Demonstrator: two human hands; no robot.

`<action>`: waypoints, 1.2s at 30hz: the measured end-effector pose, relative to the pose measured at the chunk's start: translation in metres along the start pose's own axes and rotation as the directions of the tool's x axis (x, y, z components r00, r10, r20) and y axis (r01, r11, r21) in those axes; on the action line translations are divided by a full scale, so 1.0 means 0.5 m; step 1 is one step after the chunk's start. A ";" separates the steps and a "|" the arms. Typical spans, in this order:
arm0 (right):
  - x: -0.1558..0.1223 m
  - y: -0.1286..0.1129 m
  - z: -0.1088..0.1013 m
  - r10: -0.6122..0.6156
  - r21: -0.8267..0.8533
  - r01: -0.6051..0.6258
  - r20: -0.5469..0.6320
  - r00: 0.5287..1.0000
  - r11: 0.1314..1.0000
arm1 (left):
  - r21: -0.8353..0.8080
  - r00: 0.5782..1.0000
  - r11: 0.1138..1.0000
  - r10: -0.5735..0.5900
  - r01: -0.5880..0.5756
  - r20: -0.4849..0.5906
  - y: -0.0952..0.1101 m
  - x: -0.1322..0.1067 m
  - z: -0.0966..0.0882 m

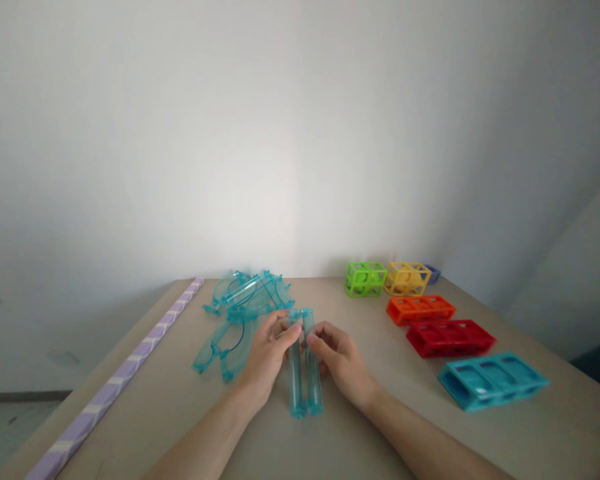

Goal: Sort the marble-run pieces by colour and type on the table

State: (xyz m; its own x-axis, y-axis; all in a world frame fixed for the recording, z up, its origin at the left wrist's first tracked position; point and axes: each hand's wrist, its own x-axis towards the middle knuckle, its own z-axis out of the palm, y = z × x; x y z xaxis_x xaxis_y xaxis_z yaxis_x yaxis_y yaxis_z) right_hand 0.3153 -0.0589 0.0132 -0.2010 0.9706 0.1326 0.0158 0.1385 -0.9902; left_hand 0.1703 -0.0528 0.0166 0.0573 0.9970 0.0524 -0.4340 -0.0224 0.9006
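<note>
Two clear teal plastic tubes stand side by side in front of me, nearly parallel. My left hand (271,347) grips the left teal tube (295,377), its thumb pressed near the upper part. On the other side, my right hand (337,357) has thumb and fingers closed on the right teal tube (313,380). The tubes' ends lie close together, and I cannot tell whether they are joined. Just beyond my left hand is a loose pile of teal translucent pieces (250,293), some with round cut-outs. One flat teal piece (213,347) lies nearest my left wrist.
Along the table's right side are a green frame block (365,279), a yellow one (407,278), a blue piece (433,274), an orange block (420,309), a red block (450,338) and a teal block (494,379). A purple-and-white strip (125,373) runs along the left edge. A wall closes off the back.
</note>
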 end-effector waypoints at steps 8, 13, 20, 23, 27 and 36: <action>0.001 0.001 0.006 0.141 0.078 -0.150 0.106 0.984 0.986 | -0.010 0.995 1.000 0.002 -0.003 -0.097 -0.010 0.003 -0.003; 0.001 0.002 0.006 0.167 0.087 -0.178 0.118 0.979 0.980 | -0.011 0.996 1.000 -0.028 0.028 -0.080 -0.010 0.002 -0.002; 0.001 -0.001 0.006 0.166 0.052 -0.173 0.113 0.980 0.984 | -0.003 0.996 1.000 -0.024 0.024 -0.085 -0.005 -0.001 0.001; 0.001 -0.001 0.005 0.169 0.034 -0.174 0.109 0.980 0.984 | -0.006 0.996 1.000 -0.015 0.015 -0.086 -0.005 0.001 -0.002; 0.003 0.001 0.006 0.178 0.033 -0.182 0.107 0.978 0.983 | -0.024 0.996 0.999 -0.036 0.035 -0.079 -0.012 0.006 -0.007; -0.004 0.003 0.005 0.140 -0.004 -0.142 0.151 0.978 0.990 | -0.001 0.994 0.998 -0.060 0.061 -0.093 0.000 0.003 0.004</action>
State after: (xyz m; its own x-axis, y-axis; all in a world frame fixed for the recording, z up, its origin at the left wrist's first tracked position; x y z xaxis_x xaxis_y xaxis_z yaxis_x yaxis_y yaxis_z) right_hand 0.3131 -0.0613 0.0113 -0.3425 0.9394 -0.0159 0.0481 0.0006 -0.9988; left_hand 0.1721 -0.0516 0.0173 -0.0006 0.9991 -0.0426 -0.4303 0.0382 0.9019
